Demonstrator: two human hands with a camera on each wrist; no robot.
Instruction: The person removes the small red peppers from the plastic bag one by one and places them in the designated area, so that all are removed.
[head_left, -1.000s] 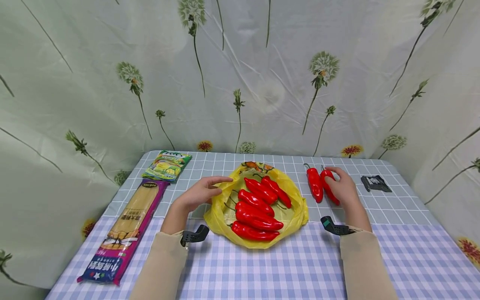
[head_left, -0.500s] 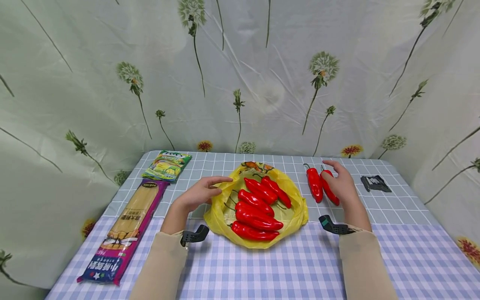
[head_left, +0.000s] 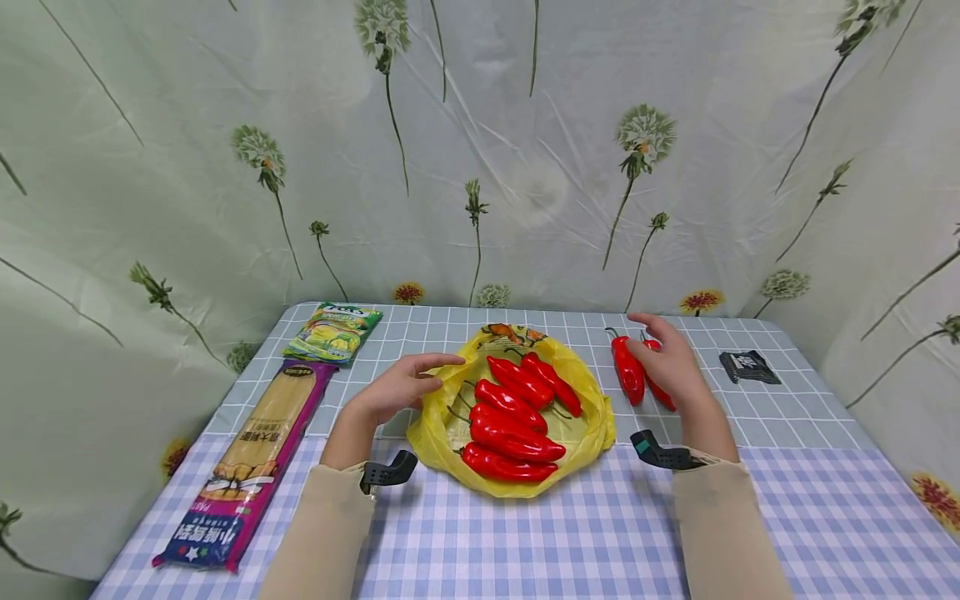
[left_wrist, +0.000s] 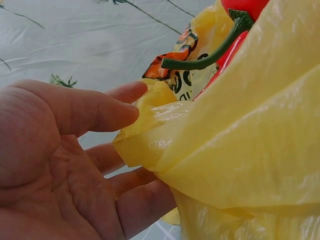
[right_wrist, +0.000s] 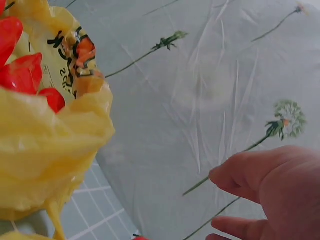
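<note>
A yellow plastic bag (head_left: 594,400) lies open at the table's middle with several red peppers (head_left: 510,417) inside. My left hand (head_left: 408,385) is at the bag's left rim. In the left wrist view its thumb (left_wrist: 100,107) and fingers pinch a fold of the bag (left_wrist: 240,140). Two more red peppers lie on the cloth to the right: one (head_left: 628,371) uncovered, the other (head_left: 662,393) partly hidden under my right hand (head_left: 667,358). That hand hovers over them with straight fingers; in the right wrist view the right hand (right_wrist: 270,195) holds nothing.
A long pasta packet (head_left: 255,450) and a green snack pouch (head_left: 335,332) lie at the left side of the checked table (head_left: 525,542). A small black packet (head_left: 746,367) sits at the far right. A flowered curtain hangs close behind.
My right hand let go of the right-hand pepper, straightened its fingers and drifted slightly left and away. The left hand and the bag stayed put.
</note>
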